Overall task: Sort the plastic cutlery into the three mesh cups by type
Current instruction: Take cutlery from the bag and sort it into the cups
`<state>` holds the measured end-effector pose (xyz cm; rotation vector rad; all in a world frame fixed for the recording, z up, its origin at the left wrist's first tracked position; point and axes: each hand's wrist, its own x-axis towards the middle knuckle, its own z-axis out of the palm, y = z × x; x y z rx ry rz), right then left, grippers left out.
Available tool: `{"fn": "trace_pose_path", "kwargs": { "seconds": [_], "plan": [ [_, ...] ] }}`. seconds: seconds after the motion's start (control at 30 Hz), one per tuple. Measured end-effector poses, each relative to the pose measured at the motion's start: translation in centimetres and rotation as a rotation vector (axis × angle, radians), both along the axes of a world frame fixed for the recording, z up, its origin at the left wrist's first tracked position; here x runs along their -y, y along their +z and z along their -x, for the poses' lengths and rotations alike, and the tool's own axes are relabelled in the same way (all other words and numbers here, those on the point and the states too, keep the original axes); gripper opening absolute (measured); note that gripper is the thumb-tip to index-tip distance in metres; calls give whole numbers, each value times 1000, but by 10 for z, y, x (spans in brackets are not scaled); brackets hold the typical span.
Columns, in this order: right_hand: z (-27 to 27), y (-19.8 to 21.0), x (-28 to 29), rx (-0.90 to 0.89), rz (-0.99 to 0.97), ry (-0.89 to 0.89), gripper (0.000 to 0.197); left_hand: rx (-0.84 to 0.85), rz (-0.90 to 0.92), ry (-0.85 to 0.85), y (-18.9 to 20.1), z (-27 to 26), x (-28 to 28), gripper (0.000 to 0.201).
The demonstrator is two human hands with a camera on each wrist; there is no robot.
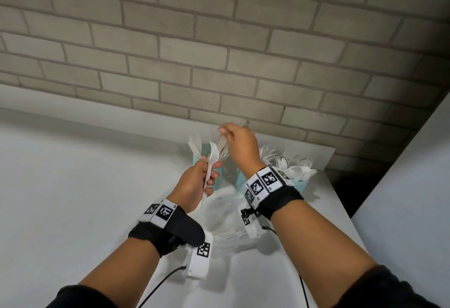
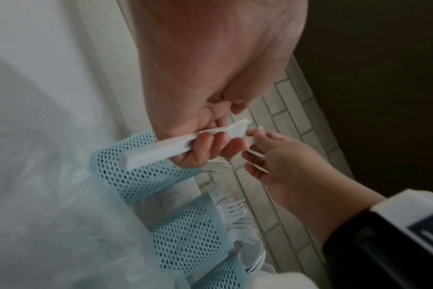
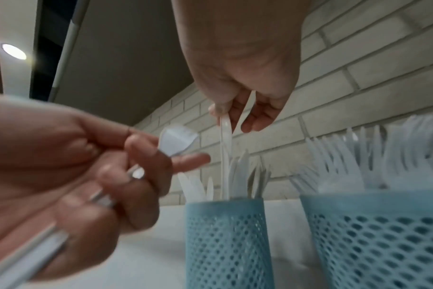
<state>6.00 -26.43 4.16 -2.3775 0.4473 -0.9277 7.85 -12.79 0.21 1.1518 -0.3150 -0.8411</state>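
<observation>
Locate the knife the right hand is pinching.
In the right wrist view, the knife hangs upright from the right hand, its lower end inside the left mesh cup, beside the forks cup.

a white worktop (image 1: 73, 186) runs up to a brick wall. on it stand three blue mesh cups (image 1: 300, 184) in a row near the wall, and a crumpled clear plastic bag (image 1: 226, 220) lies just in front of them.

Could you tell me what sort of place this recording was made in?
Probably an indoor room set up for a sorting exercise: a white table against a pale brick wall, with blue mesh cups of white plastic cutlery.
</observation>
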Motion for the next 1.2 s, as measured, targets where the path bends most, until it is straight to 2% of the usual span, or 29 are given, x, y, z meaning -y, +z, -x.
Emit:
{"fn": "trace_pose_path", "kwargs": {
  "seconds": [0.1,0.17,0.23,0.3,0.37,0.4,0.47,0.57,0.7,0.87,0.93,1.03,1.1,1.2],
  "plan": [
    [1,-16,-2,-276,186,5,23,43,-39,-1,0,4,1,33],
    [6,-14,-2,-352,138,25,24,75,-41,-2,0,6,1,29],
    [13,-7,0,-344,110,4,29,106,-31,-3,-1,8,3,26],
    [23,2,0,-232,70,-5,34,142,-19,-5,0,10,5,22],
    [38,13,-3,-119,-123,106,33,177,-3,-3,1,14,9,20],
    [45,17,-6,-129,-211,175,30,190,5,-7,2,16,11,20],
    [58,18,-8,-224,-203,248,24,211,26,-31,5,21,16,20],
    [70,18,3,-231,-142,182,23,287,2,-89,4,31,21,19],
    [91,33,30,-71,-257,-41,17,393,-126,-207,-5,38,22,19],
    [109,49,63,131,-235,-229,19,575,-332,-267,-13,37,25,24],
    [113,51,68,199,-215,-259,20,745,-483,-322,-17,36,25,23],
    [113,52,66,281,-106,-290,24,1155,-808,-515,-26,39,25,27],
    [108,46,59,297,-39,-292,26,1278,-955,-601,-34,43,23,37],
    [96,31,50,209,57,-277,28,1353,-1027,-613,-43,44,22,44]
  ]
}}
